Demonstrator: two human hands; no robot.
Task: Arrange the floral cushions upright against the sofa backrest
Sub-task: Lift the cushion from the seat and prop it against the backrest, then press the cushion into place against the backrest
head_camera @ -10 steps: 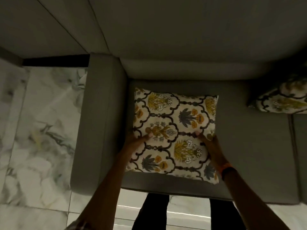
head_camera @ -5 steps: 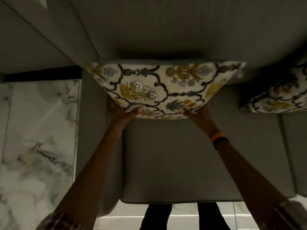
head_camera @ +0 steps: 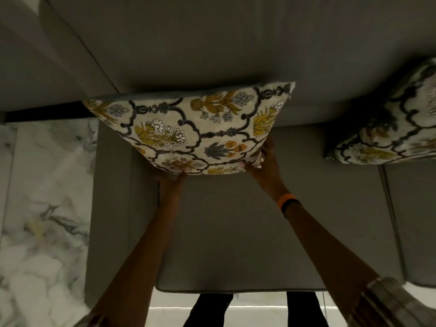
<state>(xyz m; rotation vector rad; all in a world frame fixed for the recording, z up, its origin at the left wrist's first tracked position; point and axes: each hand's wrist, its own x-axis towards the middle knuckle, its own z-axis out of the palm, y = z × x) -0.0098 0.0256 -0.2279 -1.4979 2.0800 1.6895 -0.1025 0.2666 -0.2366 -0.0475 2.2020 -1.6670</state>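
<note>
A cream floral cushion (head_camera: 188,128) with yellow, orange and dark scroll patterns is raised off the grey sofa seat (head_camera: 224,232). Its top edge reaches the sofa backrest (head_camera: 212,43). My left hand (head_camera: 172,182) grips the cushion's lower edge from below. My right hand (head_camera: 266,161) holds its lower right corner; an orange band is on that wrist. A second floral cushion (head_camera: 391,128) leans against the backrest at the right, partly cut off by the frame edge.
The grey sofa armrest (head_camera: 111,208) runs down the left of the seat. Beyond it lies a white marble floor (head_camera: 42,208). A seam (head_camera: 391,220) separates this seat from the neighbouring one on the right. My legs stand at the sofa's front edge.
The cushion lay flat on the seat a second ago. Both hands lifted it by its near edge and tipped it up toward the backrest; since half a second ago it shifted slightly right.
</note>
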